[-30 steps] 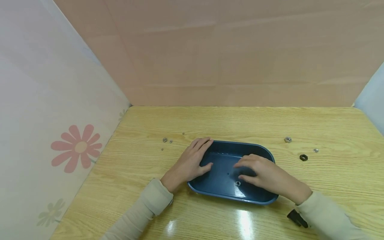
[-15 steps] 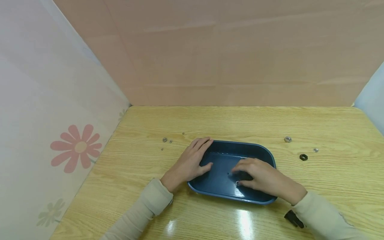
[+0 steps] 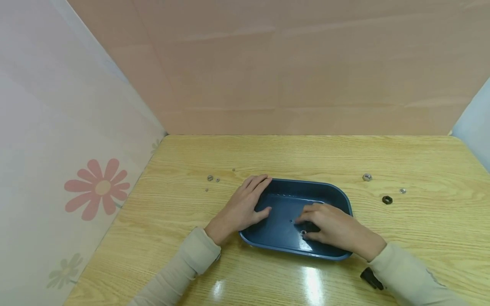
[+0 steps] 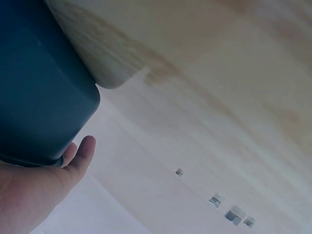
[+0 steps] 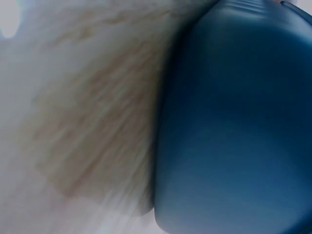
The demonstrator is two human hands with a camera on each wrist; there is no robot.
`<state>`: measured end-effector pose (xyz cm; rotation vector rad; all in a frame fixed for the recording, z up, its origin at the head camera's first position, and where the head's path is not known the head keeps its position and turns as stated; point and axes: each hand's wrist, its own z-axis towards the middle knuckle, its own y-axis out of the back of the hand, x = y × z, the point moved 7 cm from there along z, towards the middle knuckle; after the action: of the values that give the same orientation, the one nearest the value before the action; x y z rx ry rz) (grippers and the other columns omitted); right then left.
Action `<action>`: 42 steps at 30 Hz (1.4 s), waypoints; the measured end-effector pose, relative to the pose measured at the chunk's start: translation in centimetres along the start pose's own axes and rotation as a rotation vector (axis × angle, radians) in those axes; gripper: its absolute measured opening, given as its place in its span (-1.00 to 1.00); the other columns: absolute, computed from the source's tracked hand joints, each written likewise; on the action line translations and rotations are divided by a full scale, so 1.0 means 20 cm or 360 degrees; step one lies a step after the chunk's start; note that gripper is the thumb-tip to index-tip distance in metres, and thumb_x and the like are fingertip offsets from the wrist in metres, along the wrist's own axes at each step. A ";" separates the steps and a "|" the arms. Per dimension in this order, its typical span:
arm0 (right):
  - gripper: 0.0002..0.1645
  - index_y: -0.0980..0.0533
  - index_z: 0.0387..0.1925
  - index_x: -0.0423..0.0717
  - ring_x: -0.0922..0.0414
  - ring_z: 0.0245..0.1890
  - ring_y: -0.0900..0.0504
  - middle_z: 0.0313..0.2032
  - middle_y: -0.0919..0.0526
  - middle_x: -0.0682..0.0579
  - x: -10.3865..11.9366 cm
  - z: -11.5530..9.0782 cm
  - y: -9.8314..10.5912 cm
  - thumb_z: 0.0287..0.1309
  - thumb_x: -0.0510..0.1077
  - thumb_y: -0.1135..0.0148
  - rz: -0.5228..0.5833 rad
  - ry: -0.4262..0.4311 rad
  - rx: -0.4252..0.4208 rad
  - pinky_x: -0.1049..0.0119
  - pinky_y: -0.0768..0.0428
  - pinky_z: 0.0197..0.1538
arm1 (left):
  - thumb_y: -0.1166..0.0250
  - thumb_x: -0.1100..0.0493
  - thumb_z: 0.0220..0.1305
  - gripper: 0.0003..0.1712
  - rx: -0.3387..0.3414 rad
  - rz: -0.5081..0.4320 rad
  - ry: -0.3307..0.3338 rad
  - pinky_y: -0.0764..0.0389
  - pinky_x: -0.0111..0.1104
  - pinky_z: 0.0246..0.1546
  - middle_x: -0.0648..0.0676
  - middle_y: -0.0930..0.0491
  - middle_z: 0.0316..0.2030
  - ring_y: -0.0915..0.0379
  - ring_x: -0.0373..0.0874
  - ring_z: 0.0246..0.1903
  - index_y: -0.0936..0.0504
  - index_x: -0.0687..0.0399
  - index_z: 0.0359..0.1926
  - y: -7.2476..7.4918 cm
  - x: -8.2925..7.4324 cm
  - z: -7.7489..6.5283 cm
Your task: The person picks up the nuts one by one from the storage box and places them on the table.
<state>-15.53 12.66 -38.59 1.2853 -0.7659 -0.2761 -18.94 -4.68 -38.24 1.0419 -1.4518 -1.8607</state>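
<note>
A dark blue tray (image 3: 275,246) stands on the table in the head view. My left hand (image 3: 241,208) rests over its left end, fingers straight along the far-left corner of the rim and thumb over the inside. Inside the tray is my right hand (image 3: 329,223), its fingers bent and a gap showing between forefinger and thumb. By the thumb tip lies a metal nut (image 3: 303,233); whether they touch I cannot tell. Close to the forefinger is a tiny nut (image 3: 291,221). In the right wrist view the tray's outer wall (image 5: 234,136) hides the hand.
Left of the tray several small nuts lie about, the largest being a silver nut (image 3: 210,178). On the right are a big silver nut (image 3: 367,177), a black nut (image 3: 387,199) and a small silver nut (image 3: 403,191). A black device (image 3: 371,278) sits by the right sleeve.
My right hand has shifted left and slightly down inside the tray, bringing its fingertips closer to the nuts there. The left hand and tray stay nearly still.
</note>
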 end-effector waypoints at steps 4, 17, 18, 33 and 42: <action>-0.72 -0.73 -0.23 0.02 0.18 -0.19 -0.68 -0.23 -0.70 0.20 0.00 0.00 -0.01 -0.06 -0.11 -0.55 -0.0022 0.0007 0.0002 0.16 -0.68 -0.11 | -0.33 -0.08 0.28 -0.10 0.0008 -0.0002 0.0008 -0.27 -0.18 0.45 0.02 -0.18 0.48 -0.13 -0.08 0.42 -0.15 0.04 0.52 0.00 0.00 0.00; -0.84 -0.74 -0.30 0.08 0.24 -0.26 -0.67 -0.29 -0.70 0.23 0.00 0.00 -0.01 0.00 -0.10 -0.51 -0.0049 0.0034 -0.0037 0.23 -0.67 -0.18 | -0.35 -0.07 0.26 -0.10 0.0002 -0.0020 0.0012 -0.27 -0.18 0.45 0.03 -0.20 0.47 -0.14 -0.08 0.41 -0.17 0.04 0.51 0.00 0.00 0.01; -0.85 -0.73 -0.30 0.08 0.25 -0.26 -0.67 -0.29 -0.71 0.24 0.00 -0.01 0.00 0.02 -0.11 -0.50 -0.0040 0.0031 -0.0044 0.23 -0.67 -0.19 | -0.35 -0.07 0.26 -0.09 0.0002 -0.0020 0.0013 -0.27 -0.19 0.45 0.03 -0.20 0.47 -0.14 -0.08 0.41 -0.17 0.04 0.51 0.00 0.00 0.01; -0.90 -0.70 -0.30 0.09 0.27 -0.27 -0.68 -0.31 -0.73 0.25 0.00 -0.01 0.02 0.10 -0.12 -0.42 0.0026 -0.0026 -0.0125 0.25 -0.68 -0.20 | -0.34 -0.07 0.27 -0.10 0.0003 -0.0026 0.0002 -0.26 -0.19 0.45 0.03 -0.19 0.48 -0.13 -0.08 0.42 -0.16 0.05 0.51 0.00 0.00 0.01; -0.87 -0.70 -0.26 0.05 0.22 -0.22 -0.71 -0.28 -0.74 0.22 0.00 -0.01 0.05 0.10 -0.14 -0.40 0.0017 -0.0028 -0.0236 0.19 -0.70 -0.14 | -0.34 -0.08 0.27 -0.09 0.0021 -0.0042 0.0022 -0.26 -0.17 0.45 0.02 -0.18 0.48 -0.12 -0.07 0.42 -0.16 0.03 0.52 0.00 0.01 0.00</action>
<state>-15.56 13.10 -37.66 1.1398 -0.7531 -0.3299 -19.05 -4.74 -38.29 1.0830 -1.4512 -1.8609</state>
